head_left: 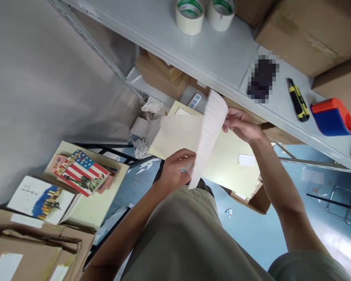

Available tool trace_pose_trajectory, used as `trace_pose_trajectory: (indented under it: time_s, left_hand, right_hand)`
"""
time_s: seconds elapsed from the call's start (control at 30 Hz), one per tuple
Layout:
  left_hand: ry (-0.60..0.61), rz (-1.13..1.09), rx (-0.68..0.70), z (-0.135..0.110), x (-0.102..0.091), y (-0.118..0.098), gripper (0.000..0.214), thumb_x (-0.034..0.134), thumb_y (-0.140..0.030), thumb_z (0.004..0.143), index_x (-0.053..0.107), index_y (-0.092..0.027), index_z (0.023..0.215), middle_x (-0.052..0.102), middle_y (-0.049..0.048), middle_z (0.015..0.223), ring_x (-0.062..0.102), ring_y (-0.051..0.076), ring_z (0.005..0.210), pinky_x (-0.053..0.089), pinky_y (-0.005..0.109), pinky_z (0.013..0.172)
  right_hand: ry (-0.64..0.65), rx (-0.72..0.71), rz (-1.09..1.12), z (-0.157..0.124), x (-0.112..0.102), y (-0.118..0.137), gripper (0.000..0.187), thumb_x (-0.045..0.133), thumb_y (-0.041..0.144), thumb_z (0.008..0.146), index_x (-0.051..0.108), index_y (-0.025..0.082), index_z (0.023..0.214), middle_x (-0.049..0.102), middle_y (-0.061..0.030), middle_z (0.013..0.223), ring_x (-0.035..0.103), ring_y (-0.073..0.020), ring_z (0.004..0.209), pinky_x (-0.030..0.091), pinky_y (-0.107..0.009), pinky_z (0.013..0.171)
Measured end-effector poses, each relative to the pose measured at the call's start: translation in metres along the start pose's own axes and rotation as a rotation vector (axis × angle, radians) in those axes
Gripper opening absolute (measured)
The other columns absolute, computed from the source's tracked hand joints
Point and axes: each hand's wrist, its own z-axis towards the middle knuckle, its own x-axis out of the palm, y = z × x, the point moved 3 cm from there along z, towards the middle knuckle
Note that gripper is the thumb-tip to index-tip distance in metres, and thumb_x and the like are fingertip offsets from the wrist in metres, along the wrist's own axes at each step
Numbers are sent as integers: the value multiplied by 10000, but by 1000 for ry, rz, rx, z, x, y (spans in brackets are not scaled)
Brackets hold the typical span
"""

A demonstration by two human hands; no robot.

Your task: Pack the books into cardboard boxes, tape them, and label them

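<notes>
A white, faintly ribbed sheet point(210, 132) stands curved upright between my hands, over a pale yellow tabletop point(236, 171). My right hand point(242, 125) pinches its upper right edge between thumb and fingers. At the lower left edge, my left hand point(179, 169) is closed with curled fingers against the sheet; the fingertips are partly hidden behind it. A flat cream-coloured sheet point(181, 134) lies to the left, and I cannot tell whether the two are joined.
A grey shelf point(216, 54) crosses above, holding two tape rolls point(190, 17), a yellow-black utility knife point(298, 99), a red-blue tape dispenser point(333, 117) and cardboard boxes point(307, 35). Books point(82, 171) lie on a side table at left. An open carton point(257, 199) is on the floor.
</notes>
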Motion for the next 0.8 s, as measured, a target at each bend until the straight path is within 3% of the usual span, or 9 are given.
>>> trace_pose_trajectory:
  time_s: [0.07, 0.17, 0.27, 0.37, 0.47, 0.63, 0.7, 0.8]
  left_hand:
    - [100, 40, 125, 3, 38, -5, 233, 714, -441, 1086, 922, -338, 1101, 849, 70, 1150, 808, 273, 1083, 704, 426, 1015]
    - [219, 208, 280, 4, 89, 5, 352, 580, -310, 1099, 919, -310, 1194, 856, 81, 1179, 808, 257, 1117, 686, 393, 1009]
    - [317, 370, 289, 4, 132, 29, 414, 577, -201, 1040, 893, -285, 1295, 847, 83, 1268, 792, 263, 1190, 661, 380, 1038]
    - [423, 493, 243, 5, 169, 51, 450, 602, -148, 1006, 875, -271, 1342, 829, 89, 1346, 774, 283, 1245, 645, 380, 1047]
    - [515, 566, 186, 5, 197, 66, 433, 609, -137, 1013, 880, -273, 1323, 818, 93, 1376, 760, 297, 1273, 635, 379, 1046]
    - [589, 643, 119, 6, 225, 85, 414, 612, -123, 1005, 893, -276, 1268, 818, 99, 1356, 760, 303, 1253, 620, 386, 1050]
    - [618, 655, 100, 5, 234, 93, 403, 617, -121, 998, 894, -276, 1246, 820, 103, 1353, 761, 309, 1248, 619, 403, 1055]
    - [670, 591, 45, 0, 246, 104, 319, 694, -197, 990, 889, -279, 1229, 817, 113, 1376, 752, 330, 1281, 614, 436, 1099]
  right_hand:
    - [-84, 20, -24, -37, -26, -18, 339, 974, 518, 839, 785, 264, 958, 807, -33, 1003, 707, -181, 808, 613, -311, 735]
    - [-250, 54, -55, -85, -59, -51, 353, 920, 582, 849, 776, 275, 946, 840, -80, 1286, 760, -254, 1018, 644, -362, 818]
    - [-445, 102, -18, -126, -83, -85, 354, 789, 603, 927, 785, 275, 1060, 791, -89, 1489, 776, -269, 1092, 656, -394, 896]
    - [-628, 164, 38, -163, -97, -116, 468, 581, 615, 1032, 746, 299, 1335, 727, -99, 1619, 777, -265, 1186, 659, -393, 963]
    - [-752, 207, 46, -198, -95, -148, 657, 494, 706, 1064, 617, 309, 1572, 658, -144, 1696, 760, -286, 1308, 660, -399, 1005]
    - [-882, 309, -35, -235, -69, -217, 1082, 869, 740, 827, 491, 241, 1710, 638, -245, 1652, 767, -319, 1280, 657, -414, 1018]
    - [-913, 387, -42, -240, -59, -247, 1083, 908, 680, 815, 495, 223, 1706, 702, -234, 1556, 794, -298, 1174, 660, -415, 993]
    - [-902, 510, -45, -239, -51, -284, 922, 879, 523, 878, 532, 179, 1660, 816, -161, 1309, 811, -258, 1023, 659, -392, 938]
